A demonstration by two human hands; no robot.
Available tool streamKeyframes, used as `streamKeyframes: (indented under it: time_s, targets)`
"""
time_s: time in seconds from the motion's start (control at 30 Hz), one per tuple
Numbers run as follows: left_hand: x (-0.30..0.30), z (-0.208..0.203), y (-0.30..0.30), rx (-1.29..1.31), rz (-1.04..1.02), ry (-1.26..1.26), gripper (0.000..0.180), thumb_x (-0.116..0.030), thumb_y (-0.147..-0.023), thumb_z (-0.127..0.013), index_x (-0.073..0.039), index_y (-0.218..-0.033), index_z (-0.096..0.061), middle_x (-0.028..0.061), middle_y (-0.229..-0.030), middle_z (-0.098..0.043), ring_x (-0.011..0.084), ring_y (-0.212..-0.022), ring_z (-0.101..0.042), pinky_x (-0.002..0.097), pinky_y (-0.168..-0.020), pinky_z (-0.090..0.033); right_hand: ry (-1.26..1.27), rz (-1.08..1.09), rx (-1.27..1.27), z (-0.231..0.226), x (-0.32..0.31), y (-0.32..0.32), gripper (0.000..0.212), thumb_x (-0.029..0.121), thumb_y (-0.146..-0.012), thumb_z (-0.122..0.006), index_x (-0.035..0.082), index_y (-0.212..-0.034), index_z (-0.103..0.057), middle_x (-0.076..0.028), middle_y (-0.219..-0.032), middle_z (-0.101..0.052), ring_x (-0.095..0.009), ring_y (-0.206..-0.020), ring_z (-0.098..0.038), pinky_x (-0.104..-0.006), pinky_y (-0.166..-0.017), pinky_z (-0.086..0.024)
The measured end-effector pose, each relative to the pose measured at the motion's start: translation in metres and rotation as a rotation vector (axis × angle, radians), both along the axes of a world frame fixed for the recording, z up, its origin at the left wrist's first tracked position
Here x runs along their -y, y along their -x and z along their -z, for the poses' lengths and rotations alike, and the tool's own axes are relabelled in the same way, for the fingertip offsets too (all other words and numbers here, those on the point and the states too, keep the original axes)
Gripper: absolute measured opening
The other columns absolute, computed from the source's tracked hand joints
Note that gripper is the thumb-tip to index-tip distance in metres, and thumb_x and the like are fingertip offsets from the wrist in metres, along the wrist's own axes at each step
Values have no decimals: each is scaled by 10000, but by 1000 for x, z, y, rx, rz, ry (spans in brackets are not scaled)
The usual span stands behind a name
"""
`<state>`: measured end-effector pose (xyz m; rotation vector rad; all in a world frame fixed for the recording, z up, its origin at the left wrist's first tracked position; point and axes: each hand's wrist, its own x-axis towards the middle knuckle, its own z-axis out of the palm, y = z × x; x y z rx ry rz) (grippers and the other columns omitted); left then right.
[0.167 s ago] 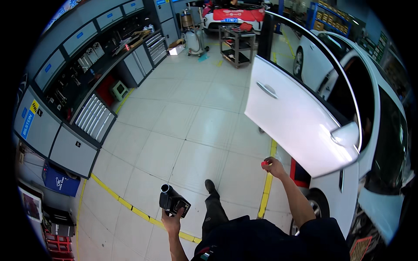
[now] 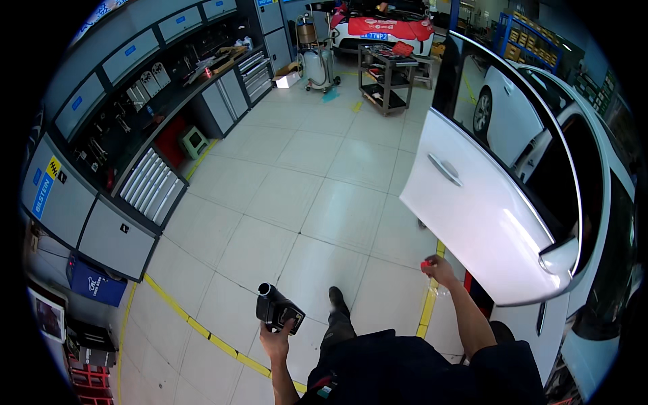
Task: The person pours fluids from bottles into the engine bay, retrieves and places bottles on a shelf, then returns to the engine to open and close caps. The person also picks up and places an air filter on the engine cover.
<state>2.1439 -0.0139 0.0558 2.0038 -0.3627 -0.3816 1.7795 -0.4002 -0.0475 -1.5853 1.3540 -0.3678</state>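
Observation:
My left hand (image 2: 275, 339) is closed round the lower part of a black plastic oil bottle (image 2: 273, 309). The bottle leans a little, and its open neck points up and away from me. Out to the right, my right hand (image 2: 442, 271) pinches a small red cap (image 2: 425, 266) between its fingertips. Something clear hangs below that hand, too faint to name. Beyond the right hand stands the open door (image 2: 482, 216) of a white car, with its side mirror (image 2: 559, 258) near my right arm.
A grey workbench with drawers (image 2: 150, 185) runs along the left wall. Ahead stand a tool cart (image 2: 386, 77), a wheeled machine (image 2: 316, 67) and a white car with a red cover (image 2: 383, 28). Yellow floor lines (image 2: 223, 347) cross the tiles. A blue box (image 2: 96, 280) sits lower left.
The view has shifted, so the surroundings sit farther right and the car door lower. Both hands keep their holds on the bottle and the cap.

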Motion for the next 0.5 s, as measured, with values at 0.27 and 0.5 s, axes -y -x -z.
streamKeyframes:
  time_s: [0.27, 0.5]
  targets:
    - [255, -21, -186, 14, 138, -1, 565, -241, -672, -874, 2, -1117, -623, 106, -934, -707, 178, -788, -657, 323, -715, -538, -668, 498, -228, 137, -23, 84, 104, 97, -759, -748, 7, -773, -698, -122, -722, -667, -234, -575, -651, -390, -502, -571]
    - [490, -44, -330, 82, 213, 45, 530, -200, -688, -869, 10, -1108, -623, 115, -945, -710, 181, -793, -659, 312, -714, -536, -959, 507, -327, 153, 70, -43, 69, 71, -795, -697, 25, -846, -692, -103, -743, -663, -227, -617, -648, -389, -520, -559]
